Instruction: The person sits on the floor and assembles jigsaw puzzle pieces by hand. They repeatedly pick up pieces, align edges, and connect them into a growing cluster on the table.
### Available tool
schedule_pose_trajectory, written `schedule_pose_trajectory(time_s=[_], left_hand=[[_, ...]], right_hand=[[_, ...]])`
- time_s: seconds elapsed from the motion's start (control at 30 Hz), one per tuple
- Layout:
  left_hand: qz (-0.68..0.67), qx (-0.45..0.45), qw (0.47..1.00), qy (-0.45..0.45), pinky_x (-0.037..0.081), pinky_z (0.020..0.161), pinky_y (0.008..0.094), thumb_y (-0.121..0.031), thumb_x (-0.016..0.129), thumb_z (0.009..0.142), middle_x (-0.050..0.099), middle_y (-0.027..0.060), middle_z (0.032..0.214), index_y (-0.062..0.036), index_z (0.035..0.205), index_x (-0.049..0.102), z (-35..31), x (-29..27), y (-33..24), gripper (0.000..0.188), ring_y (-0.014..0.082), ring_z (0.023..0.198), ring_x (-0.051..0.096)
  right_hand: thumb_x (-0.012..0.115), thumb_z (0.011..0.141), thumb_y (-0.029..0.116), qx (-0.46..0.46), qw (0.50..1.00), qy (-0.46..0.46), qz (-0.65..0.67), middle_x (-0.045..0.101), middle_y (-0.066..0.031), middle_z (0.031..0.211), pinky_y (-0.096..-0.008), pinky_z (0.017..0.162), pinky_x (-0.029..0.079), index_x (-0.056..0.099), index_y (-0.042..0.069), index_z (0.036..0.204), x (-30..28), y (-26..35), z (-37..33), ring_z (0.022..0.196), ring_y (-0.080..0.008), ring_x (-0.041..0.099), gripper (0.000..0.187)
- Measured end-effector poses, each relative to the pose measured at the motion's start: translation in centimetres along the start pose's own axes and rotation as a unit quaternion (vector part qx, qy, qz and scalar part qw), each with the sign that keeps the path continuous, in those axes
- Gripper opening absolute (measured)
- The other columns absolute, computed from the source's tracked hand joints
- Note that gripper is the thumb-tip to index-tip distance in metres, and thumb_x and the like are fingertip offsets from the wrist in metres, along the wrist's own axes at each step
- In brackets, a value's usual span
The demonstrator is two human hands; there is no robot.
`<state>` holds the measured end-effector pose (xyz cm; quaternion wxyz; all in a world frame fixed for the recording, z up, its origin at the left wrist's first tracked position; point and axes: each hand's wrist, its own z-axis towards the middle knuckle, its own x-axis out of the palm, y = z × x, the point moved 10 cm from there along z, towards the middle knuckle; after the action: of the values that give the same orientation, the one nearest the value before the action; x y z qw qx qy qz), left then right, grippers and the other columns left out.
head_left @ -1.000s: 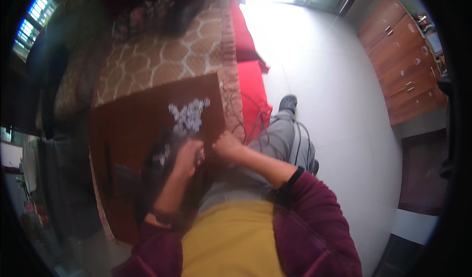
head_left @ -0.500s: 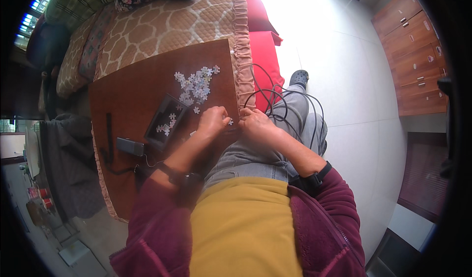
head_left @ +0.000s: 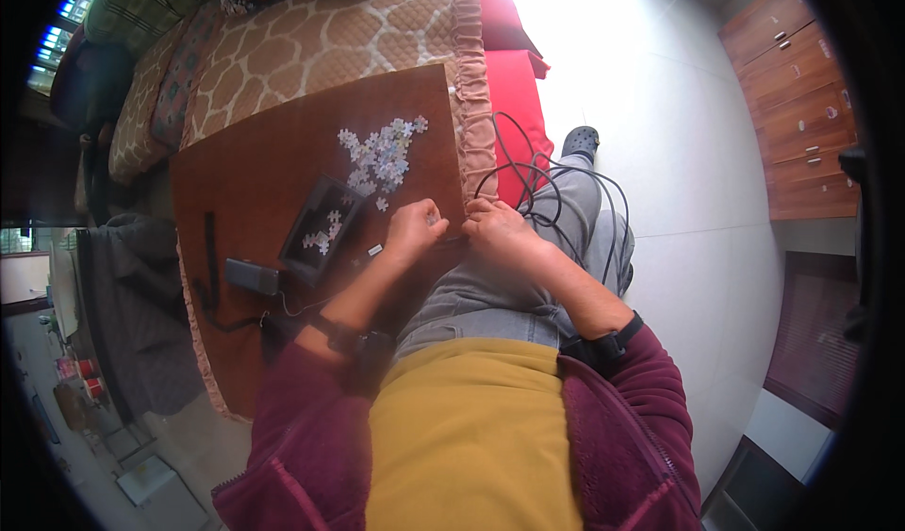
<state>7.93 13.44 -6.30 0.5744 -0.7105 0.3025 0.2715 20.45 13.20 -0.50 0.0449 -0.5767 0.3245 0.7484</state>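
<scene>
My left hand (head_left: 414, 231) hovers by the right edge of the brown board (head_left: 236, 191), its fingers pinched round a small pale jigsaw piece (head_left: 432, 218). Just to its right, my right hand (head_left: 500, 233) has curled fingers; whatever they hold, if anything, is hidden. The two hands are close but apart. Beyond them lies a loose pile of pale jigsaw pieces (head_left: 382, 158). Left of the pile is a dark open tray (head_left: 300, 265) with several pieces in it. A small white piece (head_left: 375, 250) rests beside my left wrist.
A grey box-shaped device (head_left: 252, 277) with a thin cord and a black strap (head_left: 209, 248) lie on the board's left. Black cables (head_left: 556, 191) loop over my right leg. A patterned quilted cover (head_left: 330, 41) spreads beyond; wooden drawers (head_left: 801, 116) stand at far right.
Both hands stay near the board's edge, shifting slightly. The piece at my left fingertips shows less than before. The small white piece near my left wrist is now more exposed.
</scene>
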Motion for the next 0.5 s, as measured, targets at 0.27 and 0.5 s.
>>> schedule_pose_trajectory(time_s=[0.27, 0.5], left_hand=[[-0.573, -0.193, 0.789, 0.109, 0.039, 0.046, 0.0192, -0.022, 0.068, 0.091, 0.057, -0.0020, 0.069, -0.0104, 0.086, 0.059, -2.6, -0.9, 1.3, 0.015, 0.0076, 0.057, 0.054], [-0.607, -0.184, 0.763, 0.127, 0.040, 0.047, 0.0195, -0.022, 0.065, 0.093, 0.057, -0.0011, 0.072, -0.0083, 0.089, 0.059, -3.3, -0.8, -0.7, 0.015, 0.0089, 0.060, 0.055]], right_hand=[[0.065, 0.084, 0.006, 0.179, 0.916, -0.075, 0.350, 0.066, -0.0075, 0.086, -0.0326, 0.075, 0.052, 0.064, 0.003, 0.108, -2.2, -1.8, 0.7, 0.081, -0.0190, 0.064, 0.024], [0.069, 0.087, 0.006, 0.201, 0.800, -0.072, 0.561, 0.061, 0.0019, 0.080, -0.0204, 0.063, 0.046, 0.060, 0.001, 0.112, -1.1, -1.3, 1.0, 0.072, -0.0035, 0.054, 0.028]])
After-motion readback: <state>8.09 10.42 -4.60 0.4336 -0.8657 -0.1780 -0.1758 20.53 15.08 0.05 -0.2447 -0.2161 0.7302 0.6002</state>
